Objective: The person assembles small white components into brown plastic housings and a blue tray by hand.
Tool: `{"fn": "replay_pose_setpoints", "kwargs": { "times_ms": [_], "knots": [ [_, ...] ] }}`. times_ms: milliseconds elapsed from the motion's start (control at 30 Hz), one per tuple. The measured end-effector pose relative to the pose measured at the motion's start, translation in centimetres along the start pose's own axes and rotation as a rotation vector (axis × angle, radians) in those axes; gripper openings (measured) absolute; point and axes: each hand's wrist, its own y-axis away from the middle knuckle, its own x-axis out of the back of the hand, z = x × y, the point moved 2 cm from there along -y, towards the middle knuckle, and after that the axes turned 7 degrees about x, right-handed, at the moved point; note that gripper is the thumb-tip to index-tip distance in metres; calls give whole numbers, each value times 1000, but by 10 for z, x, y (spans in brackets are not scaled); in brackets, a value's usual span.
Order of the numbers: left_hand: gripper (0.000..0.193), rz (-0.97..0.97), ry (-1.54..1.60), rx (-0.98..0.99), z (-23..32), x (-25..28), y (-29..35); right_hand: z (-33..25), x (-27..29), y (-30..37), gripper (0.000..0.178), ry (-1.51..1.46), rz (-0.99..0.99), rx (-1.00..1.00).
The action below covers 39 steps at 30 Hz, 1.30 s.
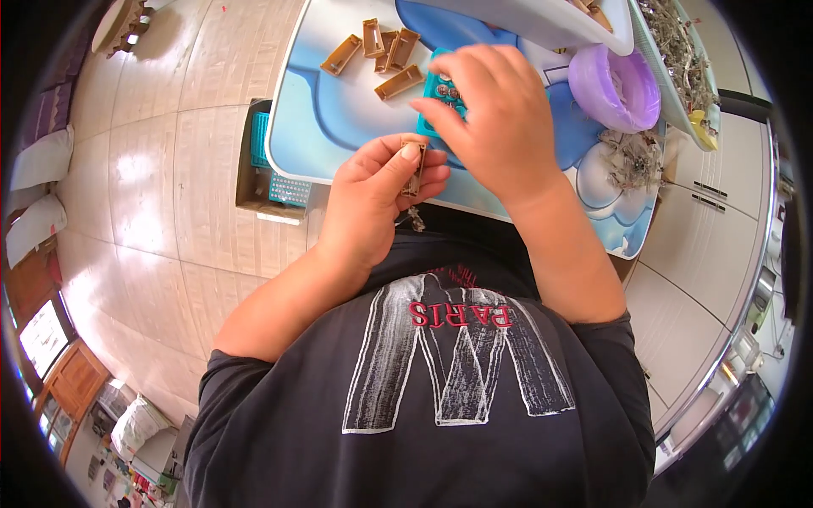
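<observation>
My left hand (pixel 368 182) is closed on a small brown rectangular case (pixel 412 169), with the thumb pressed on its upper end. Below the fingers hangs a small tangled grey-brown piece (pixel 415 220); whether it is joined to the case I cannot tell. My right hand (pixel 495 110) hovers over a teal tray (pixel 428 125) that carries small round metallic parts (pixel 444 91). Its thumb is apart from its bent fingers, and nothing shows between them. Several similar brown cases (pixel 398 51) lie loosely grouped on the blue-and-white table (pixel 339 127), beyond my left hand.
A purple round basin (pixel 648 89) stands at the table's right, beside a tangled pile of wiry parts (pixel 631 161). A white bin (pixel 563 21) and a greenish tray of wiry parts (pixel 677 51) rise at the far right. Left of the table sits a cardboard box (pixel 248 182) with teal trays.
</observation>
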Motion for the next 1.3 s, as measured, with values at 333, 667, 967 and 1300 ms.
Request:
{"fn": "replay_pose_setpoints", "kwargs": {
  "times_ms": [333,667,967,1300],
  "knots": [
    [25,-7,9,21,0,8,3,-10,-41,-29,43,269,-501,-89],
    [28,-91,62,76,4,-2,6,-24,16,18,33,-654,87,-288],
    [34,-198,-2,153,-3,-17,2,-34,30,73,57,-571,64,-335],
    [35,-311,71,201,-8,-20,1,-33,44,81,59,-523,3,-414]
  ]
}}
